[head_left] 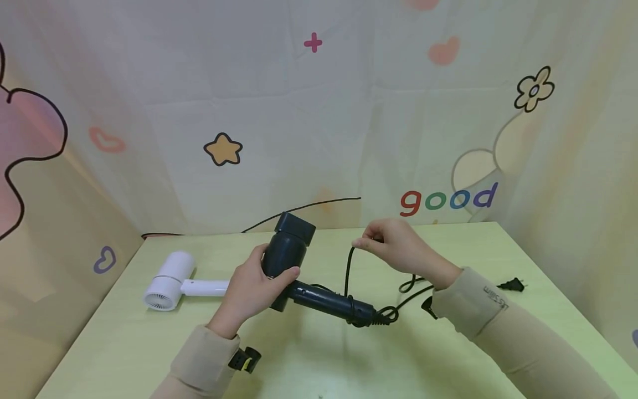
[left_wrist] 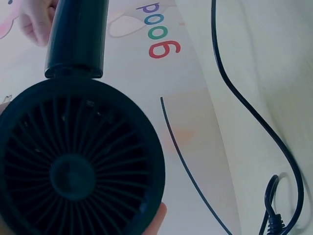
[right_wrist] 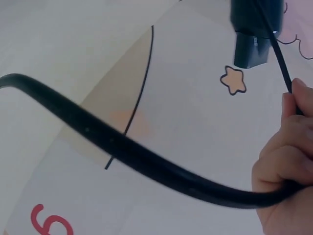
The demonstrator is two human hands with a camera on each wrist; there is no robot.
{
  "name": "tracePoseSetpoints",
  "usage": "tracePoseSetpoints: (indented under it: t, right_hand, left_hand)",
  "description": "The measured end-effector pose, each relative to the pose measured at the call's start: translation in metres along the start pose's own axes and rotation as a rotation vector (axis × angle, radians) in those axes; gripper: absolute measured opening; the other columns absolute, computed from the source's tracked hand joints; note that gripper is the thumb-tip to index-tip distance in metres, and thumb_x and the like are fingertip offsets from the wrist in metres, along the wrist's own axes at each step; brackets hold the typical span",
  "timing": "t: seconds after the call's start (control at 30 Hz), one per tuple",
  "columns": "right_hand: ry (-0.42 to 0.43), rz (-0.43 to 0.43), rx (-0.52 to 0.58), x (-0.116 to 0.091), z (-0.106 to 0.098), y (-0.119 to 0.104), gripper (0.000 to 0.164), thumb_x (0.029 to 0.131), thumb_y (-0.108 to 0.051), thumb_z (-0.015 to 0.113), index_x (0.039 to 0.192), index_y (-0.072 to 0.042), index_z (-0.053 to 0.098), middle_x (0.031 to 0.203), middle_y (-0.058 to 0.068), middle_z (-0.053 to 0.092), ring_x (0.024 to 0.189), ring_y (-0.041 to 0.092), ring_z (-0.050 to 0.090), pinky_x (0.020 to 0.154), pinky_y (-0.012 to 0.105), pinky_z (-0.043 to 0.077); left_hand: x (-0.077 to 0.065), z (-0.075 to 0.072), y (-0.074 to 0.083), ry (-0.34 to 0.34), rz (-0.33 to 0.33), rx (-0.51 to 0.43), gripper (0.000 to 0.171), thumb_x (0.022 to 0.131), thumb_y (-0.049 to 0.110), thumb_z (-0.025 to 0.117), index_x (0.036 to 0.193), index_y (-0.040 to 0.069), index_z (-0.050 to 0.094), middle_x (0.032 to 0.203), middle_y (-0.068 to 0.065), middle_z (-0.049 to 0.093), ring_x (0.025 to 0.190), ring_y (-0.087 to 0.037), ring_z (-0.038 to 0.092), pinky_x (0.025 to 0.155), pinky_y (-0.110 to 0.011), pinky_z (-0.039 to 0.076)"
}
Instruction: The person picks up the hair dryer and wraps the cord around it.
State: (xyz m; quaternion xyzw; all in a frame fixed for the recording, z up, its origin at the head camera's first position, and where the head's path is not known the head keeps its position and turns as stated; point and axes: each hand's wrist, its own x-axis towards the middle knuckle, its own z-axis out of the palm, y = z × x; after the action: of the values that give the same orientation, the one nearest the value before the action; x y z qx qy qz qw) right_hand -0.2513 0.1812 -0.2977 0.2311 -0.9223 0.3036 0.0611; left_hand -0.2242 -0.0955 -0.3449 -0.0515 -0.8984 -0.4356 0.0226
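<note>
1. From the head view, I see the left hand (head_left: 251, 291) wrapped round the dark hair dryer (head_left: 286, 252) where body and handle (head_left: 329, 299) meet, holding it up over the worktop (head_left: 304, 366). The handle slopes down to the right, with cord (head_left: 347, 271) wound round its end. The right hand (head_left: 399, 246) pinches that cord between thumb and fingers, drawing a strand upright. A white hair dryer (head_left: 171, 277) lies at the left, and a black plug (head_left: 512, 285) shows beyond the right sleeve.
2. From the left wrist, the dark dryer's round slatted grille (left_wrist: 73, 176) fills the lower left, with a left fingertip at its edge. Part of the right hand shows at upper left. More dark cord curves down the right; I can't tell which dryer it belongs to.
3. From the right wrist, the right hand's curled fingers grip the cord. One strand rises past the dark dryer's nozzle (right_wrist: 252, 50); a thick loop sweeps left.
</note>
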Motion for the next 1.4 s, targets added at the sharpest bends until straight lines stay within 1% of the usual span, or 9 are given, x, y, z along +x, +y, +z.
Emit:
tracePoseSetpoints:
  t: [0.1, 0.33, 0.5, 0.63, 0.9, 1.03, 1.13, 1.3, 1.4]
  right_hand:
    - [0.006, -0.004, 0.007, -0.003, -0.003, -0.008, 0.024, 0.088, -0.027, 0.067, 0.070, -0.012, 0.060, 0.054, -0.004, 0.036, 0.049, 0.011, 0.033, 0.053, 0.025, 0.032]
    - [0.011, -0.056, 0.011, -0.012, -0.006, -0.022, 0.021, 0.088, -0.024, 0.067, 0.071, -0.013, 0.062, 0.052, -0.006, 0.037, 0.048, 0.008, 0.033, 0.052, 0.023, 0.033]
    - [0.013, -0.085, 0.017, -0.017, -0.004, -0.028, 0.018, 0.088, -0.021, 0.067, 0.072, -0.014, 0.063, 0.053, -0.007, 0.038, 0.048, 0.006, 0.033, 0.051, 0.022, 0.033]
    - [0.012, -0.095, 0.019, -0.021, 0.000, -0.032, 0.017, 0.088, -0.020, 0.067, 0.072, -0.014, 0.063, 0.052, -0.008, 0.038, 0.047, 0.005, 0.032, 0.049, 0.021, 0.032]
    - [-0.015, -0.060, 0.039, -0.029, 0.007, -0.039, 0.015, 0.089, -0.019, 0.065, 0.076, -0.010, 0.066, 0.055, -0.008, 0.044, 0.048, 0.005, 0.032, 0.048, 0.020, 0.031]
    - [-0.021, -0.055, 0.073, -0.034, 0.011, -0.041, 0.015, 0.089, -0.018, 0.065, 0.075, -0.012, 0.065, 0.054, -0.008, 0.042, 0.048, 0.003, 0.031, 0.048, 0.020, 0.030]
    - [-0.032, -0.044, 0.104, -0.037, 0.014, -0.041, 0.015, 0.089, -0.018, 0.064, 0.075, -0.014, 0.065, 0.055, -0.009, 0.041, 0.048, 0.002, 0.032, 0.050, 0.020, 0.032]
    - [-0.052, -0.003, 0.142, -0.043, 0.019, -0.038, 0.016, 0.089, -0.017, 0.062, 0.074, -0.014, 0.065, 0.056, -0.008, 0.047, 0.049, 0.003, 0.038, 0.054, 0.021, 0.038]
    - [-0.061, 0.030, 0.169, -0.045, 0.022, -0.037, 0.018, 0.088, -0.015, 0.060, 0.071, -0.013, 0.063, 0.058, -0.006, 0.053, 0.049, 0.006, 0.043, 0.053, 0.022, 0.040]
  left_hand:
    - [0.001, 0.000, 0.000, 0.026, 0.004, 0.018, 0.082, 0.079, 0.052, 0.068, 0.141, 0.009, 0.035, 0.104, -0.014, 0.065, 0.079, -0.020, 0.063, 0.061, -0.029, 0.047]
    - [0.006, 0.002, -0.003, 0.090, -0.024, 0.061, 0.081, 0.081, 0.050, 0.067, 0.142, 0.008, 0.033, 0.104, -0.015, 0.065, 0.079, -0.022, 0.062, 0.061, -0.029, 0.046]
    - [0.010, 0.004, -0.007, 0.135, -0.033, 0.090, 0.082, 0.081, 0.051, 0.065, 0.142, 0.007, 0.032, 0.104, -0.014, 0.064, 0.079, -0.024, 0.061, 0.061, -0.028, 0.044]
    - [0.013, 0.005, -0.009, 0.162, -0.050, 0.090, 0.081, 0.082, 0.053, 0.063, 0.141, 0.007, 0.032, 0.103, -0.013, 0.064, 0.079, -0.024, 0.061, 0.060, -0.028, 0.043]
    - [0.017, 0.005, -0.010, 0.214, -0.087, 0.055, 0.083, 0.083, 0.054, 0.060, 0.143, 0.005, 0.029, 0.101, -0.015, 0.063, 0.078, -0.026, 0.062, 0.059, -0.030, 0.044]
    - [0.018, 0.006, -0.012, 0.249, -0.097, 0.055, 0.084, 0.084, 0.055, 0.059, 0.144, 0.004, 0.029, 0.104, -0.016, 0.062, 0.082, -0.029, 0.061, 0.061, -0.032, 0.044]
    - [0.020, 0.007, -0.014, 0.280, -0.096, 0.046, 0.084, 0.085, 0.055, 0.058, 0.144, 0.003, 0.028, 0.107, -0.017, 0.062, 0.084, -0.030, 0.061, 0.062, -0.032, 0.043]
    - [0.021, 0.006, -0.016, 0.324, -0.085, 0.017, 0.082, 0.085, 0.054, 0.058, 0.143, 0.003, 0.030, 0.107, -0.016, 0.062, 0.084, -0.030, 0.060, 0.061, -0.031, 0.041]
    - [0.023, 0.004, -0.019, 0.339, -0.098, 0.000, 0.081, 0.086, 0.054, 0.057, 0.142, 0.002, 0.031, 0.107, -0.016, 0.062, 0.086, -0.031, 0.060, 0.063, -0.032, 0.041]
